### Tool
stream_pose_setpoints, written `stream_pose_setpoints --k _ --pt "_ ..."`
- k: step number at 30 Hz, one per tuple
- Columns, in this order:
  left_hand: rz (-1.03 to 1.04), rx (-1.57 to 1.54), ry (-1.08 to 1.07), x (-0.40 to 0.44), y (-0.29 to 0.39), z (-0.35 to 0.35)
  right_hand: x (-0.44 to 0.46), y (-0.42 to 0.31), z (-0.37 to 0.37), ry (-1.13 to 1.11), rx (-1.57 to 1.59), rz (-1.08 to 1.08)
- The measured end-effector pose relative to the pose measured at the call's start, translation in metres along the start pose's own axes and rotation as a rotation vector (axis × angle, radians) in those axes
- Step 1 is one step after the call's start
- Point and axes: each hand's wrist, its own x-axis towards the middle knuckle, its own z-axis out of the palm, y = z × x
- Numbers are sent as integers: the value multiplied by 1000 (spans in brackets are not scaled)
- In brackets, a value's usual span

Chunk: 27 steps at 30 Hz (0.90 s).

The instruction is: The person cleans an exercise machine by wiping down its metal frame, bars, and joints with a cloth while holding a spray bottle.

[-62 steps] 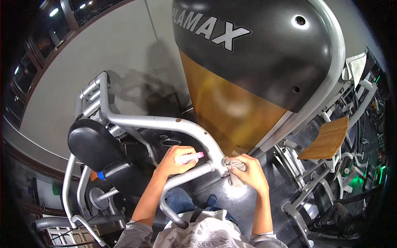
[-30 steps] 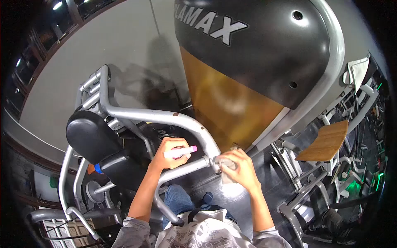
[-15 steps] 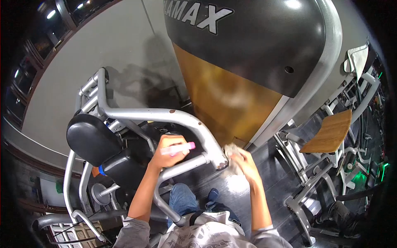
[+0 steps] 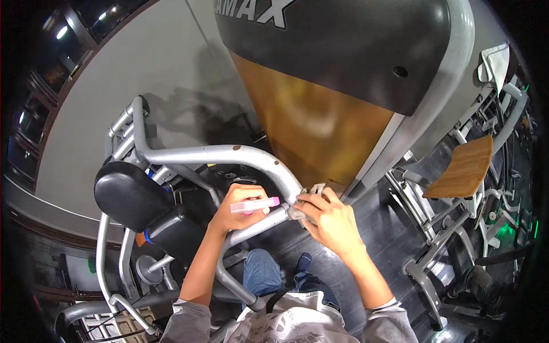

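Currently, the grey cloth [image 4: 298, 212] is pressed against the lower end of the silver frame tube [image 4: 220, 154], where it meets a side bar [image 4: 257, 228]; it is gripped in the bent fingers of the right hand [image 4: 331, 220]. Just beside it, the pink-capped tube [image 4: 251, 204] is held in the closed left hand [image 4: 235, 210], roughly level, with its pink end pointed toward the cloth; its contents cannot be made out. At the lower left, a pale slatted crate [image 4: 111, 330] is partly hidden by dark bars; what is in it cannot be told.

Compared with the frame just before, the rust-marked end of the frame tube, then exposed beside the cloth, is now covered by cloth and fingers; the pink-capped tube is still held in the same grip.

Farther out, a black padded seat [image 4: 128, 188] is seen to the left; a dark machine cover [image 4: 343, 51] is set above an amber panel [image 4: 320, 128]; to the right, a wooden board [image 4: 462, 167] is carried by another frame.
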Motion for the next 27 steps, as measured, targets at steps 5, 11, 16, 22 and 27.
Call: stream_pose_setpoints --k 5,11,16,22,27 --pt "60 110 -45 1 1 5 -32 -4 3 -177 -144 -257" --pt "11 59 -84 0 5 3 -61 17 22 32 -96 -233" --pt "21 -31 -49 0 1 5 -70 5 76 505 334 132" --pt "-26 -58 -17 -4 -2 6 -41 -31 98 786 880 746" --pt "-43 -72 -8 -1 5 9 -32 -56 85 851 1202 956"
